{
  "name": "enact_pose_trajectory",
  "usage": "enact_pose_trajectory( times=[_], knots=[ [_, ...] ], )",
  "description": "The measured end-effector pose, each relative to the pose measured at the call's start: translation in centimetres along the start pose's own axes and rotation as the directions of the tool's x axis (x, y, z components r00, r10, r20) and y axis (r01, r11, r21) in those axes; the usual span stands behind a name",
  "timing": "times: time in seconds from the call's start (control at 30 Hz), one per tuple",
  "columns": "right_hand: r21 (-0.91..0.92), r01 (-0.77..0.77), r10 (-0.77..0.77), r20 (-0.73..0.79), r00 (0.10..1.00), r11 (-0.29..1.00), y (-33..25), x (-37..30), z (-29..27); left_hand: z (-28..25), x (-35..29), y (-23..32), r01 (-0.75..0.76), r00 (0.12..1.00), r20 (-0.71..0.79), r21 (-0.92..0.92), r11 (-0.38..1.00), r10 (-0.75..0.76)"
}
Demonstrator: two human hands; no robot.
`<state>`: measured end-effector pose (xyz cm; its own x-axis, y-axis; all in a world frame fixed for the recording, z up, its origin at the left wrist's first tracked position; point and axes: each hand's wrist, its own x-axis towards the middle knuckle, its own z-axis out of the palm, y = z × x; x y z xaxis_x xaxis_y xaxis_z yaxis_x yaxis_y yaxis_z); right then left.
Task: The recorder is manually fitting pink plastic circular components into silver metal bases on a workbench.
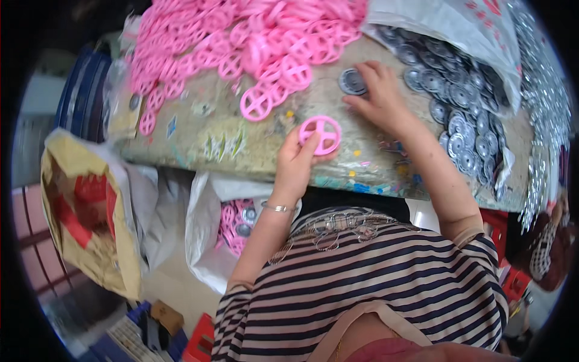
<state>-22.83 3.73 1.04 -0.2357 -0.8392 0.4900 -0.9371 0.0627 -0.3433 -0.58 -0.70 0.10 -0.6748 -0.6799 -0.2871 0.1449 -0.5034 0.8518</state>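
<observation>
A pink spoked ring (322, 134) is held in the left hand (294, 158), pinched in a narrow grip between thumb and fingers and raised at the near edge of the worktable (211, 114). At the right hand (383, 96), thumb and fingers are spread fairly wide around the near-hand side of 1 grey disc (351, 82), which lies farther in on the same surface; whether the disc is firmly gripped or only touched cannot be told. The step in hand is judged to be the taking up of 1 disc while 1 ring is kept ready. For the next move, a secure hold on the disc's rim would be called for, with the ring kept steady and its open face unobstructed by the fingers. More rings are heaped in a pink pile (241, 30) at the far side, and more discs are spilled in a grey pile (455, 90) from a white sack (422, 18) on the right. Below the table, pink and grey pieces (232, 229) are contained in a white bag (202, 265).
</observation>
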Motion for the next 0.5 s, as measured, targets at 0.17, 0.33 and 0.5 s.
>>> enact_pose_trajectory(
  times=[0.17, 0.33, 0.5],
  knots=[
    [-0.211, -0.009, 0.031, 0.104, 0.994, 0.977, 4.1, 0.2, 2.3, 0.0, 0.6, -0.6, -0.061, 0.993, 0.086, -0.167, 0.984, 0.077],
    [0.563, -0.532, 0.347, 0.409, 0.844, 0.632, -1.4, 1.6, -1.8, -0.7, 0.1, -0.4, -0.096, 0.994, 0.032, -0.163, 0.982, 0.102],
    [0.402, -0.341, 0.183, 0.38, 0.907, 0.85, -7.4, -2.8, -2.3, -0.3, 0.3, -0.3, -0.071, 0.991, 0.094, -0.189, 0.979, 0.091]
  ],
)
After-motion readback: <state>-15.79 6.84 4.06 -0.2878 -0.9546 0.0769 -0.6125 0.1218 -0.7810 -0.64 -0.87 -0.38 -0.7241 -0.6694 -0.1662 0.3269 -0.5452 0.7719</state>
